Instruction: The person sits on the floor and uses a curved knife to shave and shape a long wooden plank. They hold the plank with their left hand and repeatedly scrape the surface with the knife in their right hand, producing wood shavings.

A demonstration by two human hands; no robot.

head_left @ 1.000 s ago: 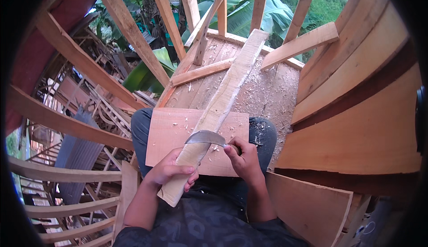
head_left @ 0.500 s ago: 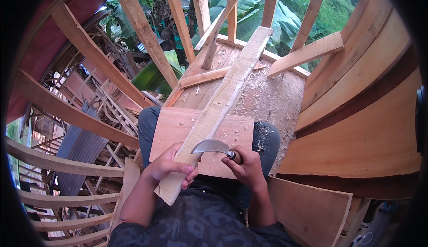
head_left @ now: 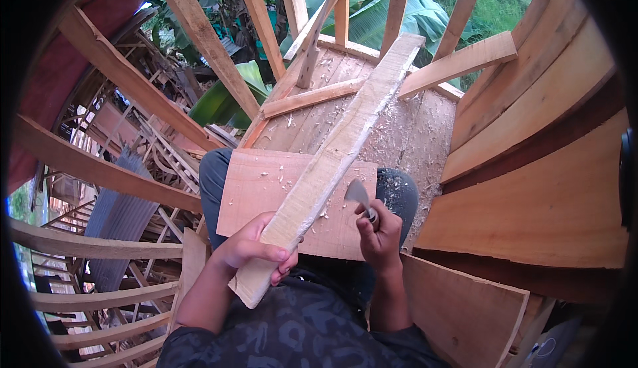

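A long pale wooden plank (head_left: 335, 145) slants from my lap up toward the far side. My left hand (head_left: 258, 247) is closed round its near end, thumb on top and fingertips curling under the right edge. In my right hand (head_left: 381, 238) is a knife (head_left: 357, 194) with a broad curved blade and a short handle, held with the fingers wrapped round the handle. The blade stands apart from the plank, just right of its edge, and is slightly blurred. A flat reddish board (head_left: 256, 185) lies across my thighs beneath the plank.
Wood shavings cover the plank floor (head_left: 415, 142) ahead. A loose wooden beam (head_left: 458, 65) leans at the far right. Curved wooden ribs (head_left: 109, 175) rise at the left, and side planking (head_left: 531, 195) walls the right. A board (head_left: 465, 308) stands by my right elbow.
My right hand has drawn the knife off the plank, to the right and slightly up, turning the blade upward. The plank's far end has swung a little right; my left hand keeps its grip.
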